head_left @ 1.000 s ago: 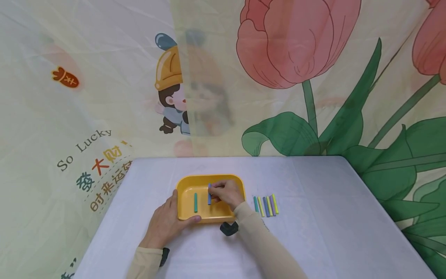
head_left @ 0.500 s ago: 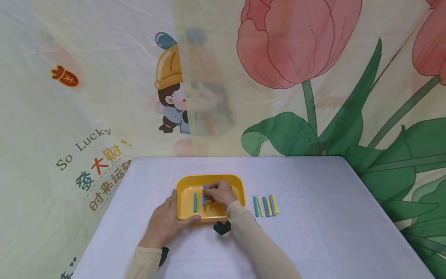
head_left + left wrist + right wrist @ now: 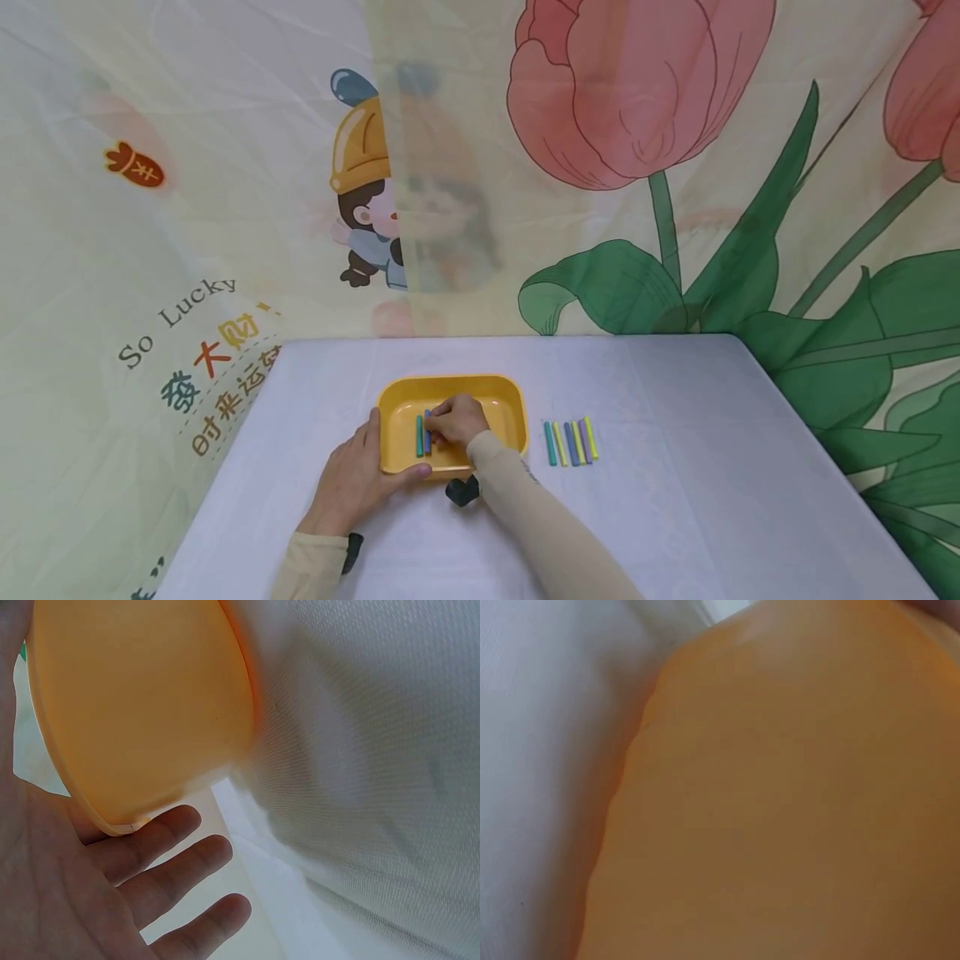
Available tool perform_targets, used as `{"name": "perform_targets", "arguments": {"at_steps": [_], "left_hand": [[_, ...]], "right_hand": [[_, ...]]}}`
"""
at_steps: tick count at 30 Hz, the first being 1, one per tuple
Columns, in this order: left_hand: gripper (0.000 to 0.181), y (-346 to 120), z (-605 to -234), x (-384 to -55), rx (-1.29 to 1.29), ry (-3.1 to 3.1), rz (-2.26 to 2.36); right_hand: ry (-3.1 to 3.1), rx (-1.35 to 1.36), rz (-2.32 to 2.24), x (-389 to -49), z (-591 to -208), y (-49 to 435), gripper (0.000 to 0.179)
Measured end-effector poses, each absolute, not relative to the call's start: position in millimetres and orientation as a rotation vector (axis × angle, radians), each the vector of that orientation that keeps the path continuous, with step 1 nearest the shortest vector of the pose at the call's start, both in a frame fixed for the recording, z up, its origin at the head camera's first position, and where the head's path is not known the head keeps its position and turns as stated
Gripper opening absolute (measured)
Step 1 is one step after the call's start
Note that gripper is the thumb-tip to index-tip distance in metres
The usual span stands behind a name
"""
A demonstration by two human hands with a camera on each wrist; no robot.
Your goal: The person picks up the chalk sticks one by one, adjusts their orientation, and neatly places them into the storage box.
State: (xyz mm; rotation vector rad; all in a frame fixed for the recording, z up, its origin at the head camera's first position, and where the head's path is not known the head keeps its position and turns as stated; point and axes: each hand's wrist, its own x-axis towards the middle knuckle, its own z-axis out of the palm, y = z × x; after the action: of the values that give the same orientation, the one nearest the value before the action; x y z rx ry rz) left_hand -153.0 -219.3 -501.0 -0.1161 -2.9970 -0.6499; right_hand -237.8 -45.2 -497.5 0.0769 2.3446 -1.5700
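Observation:
My right hand (image 3: 460,419) is inside the yellow tray (image 3: 501,385) and pinches a blue chalk-like stick (image 3: 427,442) near its upper part. The stick lies close beside a green stick (image 3: 419,437), nearly parallel to it. My left hand (image 3: 355,477) rests against the tray's left front corner, thumb along the front rim and fingers at the left side. In the left wrist view, the fingers (image 3: 184,881) are extended and spread beside the tray wall (image 3: 150,705). The right wrist view shows mostly the tray's outer wall (image 3: 780,795); the right fingers and blue stick are hidden there.
Right of the tray, several thin sticks in green (image 3: 551,443), yellow (image 3: 590,438), blue and purple lie in a row on the white-covered table (image 3: 675,483). A printed cloth (image 3: 450,167) hangs behind the table.
My right hand has moved left within the tray, carrying the blue stick closer to the green one and slightly toward the front. The left hand stays at the tray's corner.

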Motion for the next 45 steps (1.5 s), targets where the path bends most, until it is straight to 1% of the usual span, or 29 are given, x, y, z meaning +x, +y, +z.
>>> {"name": "perform_targets", "arguments": {"at_steps": [22, 36, 45], "left_hand": [[0.130, -219, -501, -155, -0.121, -2.983, -0.647], [0.133, -219, -499, -154, -0.090, -3.017, -0.620], [0.134, -216, -499, -154, -0.069, -3.040, -0.623]], "right_hand": [[2.378, 0.069, -1.484, -242, -498, -49, 0.010], [2.460, 0.019, -1.338, -234, -489, -31, 0.019], [2.418, 0.007, -1.465, -221, -482, -9, 0.022]]}}
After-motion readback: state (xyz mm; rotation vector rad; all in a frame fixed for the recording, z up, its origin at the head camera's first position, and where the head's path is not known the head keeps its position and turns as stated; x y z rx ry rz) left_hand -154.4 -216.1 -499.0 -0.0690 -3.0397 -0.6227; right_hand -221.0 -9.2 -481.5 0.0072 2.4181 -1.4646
